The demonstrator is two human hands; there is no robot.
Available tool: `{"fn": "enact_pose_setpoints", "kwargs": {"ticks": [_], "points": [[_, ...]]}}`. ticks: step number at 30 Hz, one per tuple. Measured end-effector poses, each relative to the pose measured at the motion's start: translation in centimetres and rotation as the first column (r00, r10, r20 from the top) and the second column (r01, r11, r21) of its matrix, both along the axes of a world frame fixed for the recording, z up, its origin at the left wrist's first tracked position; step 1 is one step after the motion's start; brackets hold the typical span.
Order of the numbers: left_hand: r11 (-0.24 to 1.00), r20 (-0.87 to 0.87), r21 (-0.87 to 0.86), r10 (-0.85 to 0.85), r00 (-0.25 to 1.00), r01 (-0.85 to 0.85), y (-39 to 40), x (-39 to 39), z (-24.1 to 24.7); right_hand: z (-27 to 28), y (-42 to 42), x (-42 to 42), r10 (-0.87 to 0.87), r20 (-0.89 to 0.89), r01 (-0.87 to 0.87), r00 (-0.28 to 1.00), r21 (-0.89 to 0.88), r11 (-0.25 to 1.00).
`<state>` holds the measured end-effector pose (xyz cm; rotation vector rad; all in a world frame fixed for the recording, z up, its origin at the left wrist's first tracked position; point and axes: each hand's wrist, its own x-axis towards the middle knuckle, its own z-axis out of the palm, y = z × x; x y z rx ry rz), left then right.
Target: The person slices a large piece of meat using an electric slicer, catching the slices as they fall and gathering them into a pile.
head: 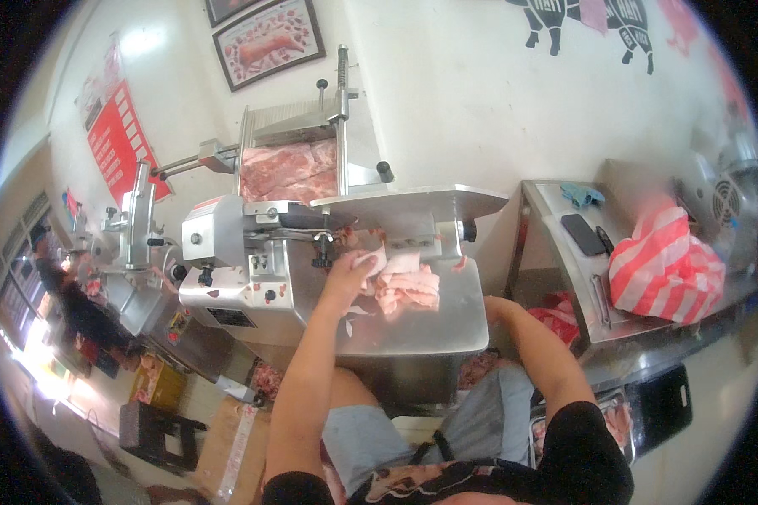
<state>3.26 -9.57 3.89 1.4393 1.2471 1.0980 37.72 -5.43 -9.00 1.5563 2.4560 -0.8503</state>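
At the outlet of a metal meat slicer (271,278), my left hand (355,268) holds a pale slice of meat (374,259) between thumb and fingers. Just right of it, a folded pile of pale pink meat slices (409,287) lies on the steel receiving tray (442,328). Above, a large block of raw meat (290,169) sits in the slicer's carriage. My right hand (494,308) is at the right edge of the tray, mostly hidden by that edge, so its fingers do not show. Small meat scraps stick to the machine.
To the right, a steel table (590,278) bears a red-and-white striped plastic bag (666,268), a phone (582,234), tongs (600,300) and a blue cloth (582,196). A second slicer (136,252) and a person (76,290) are at left. A cardboard box (230,442) and yellow crate (158,382) sit low at left.
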Motion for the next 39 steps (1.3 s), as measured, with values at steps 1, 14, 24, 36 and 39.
{"fn": "enact_pose_setpoints", "kwargs": {"ticks": [1,14,24,36,39], "points": [[0.974,-0.247,0.218,0.11,0.963,-0.056,0.1,0.1,-0.9,0.0,0.1,-0.2,-0.003,0.003,0.003,1.0,0.009,1.0],[0.843,-0.707,0.477,0.201,0.678,0.248,-0.9,8.6,-3.6,-1.3,-1.1,1.5,-0.162,-0.9,0.671,0.406,0.173,0.721],[0.766,-0.507,0.607,0.167,0.846,0.212,-0.8,17.7,-4.1,5.7,-3.7,-2.7,-0.159,-0.976,0.498,0.149,-0.065,0.864],[0.693,-0.421,0.665,0.038,0.906,0.28,2.1,29.3,-4.0,5.9,-2.8,1.5,-0.08,-0.678,0.289,-0.731,-0.414,0.863],[0.715,-0.526,0.612,0.048,0.849,0.339,2.5,30.1,-3.9,5.1,-1.9,2.5,-0.082,-0.642,0.303,-0.762,-0.465,0.832]]}}
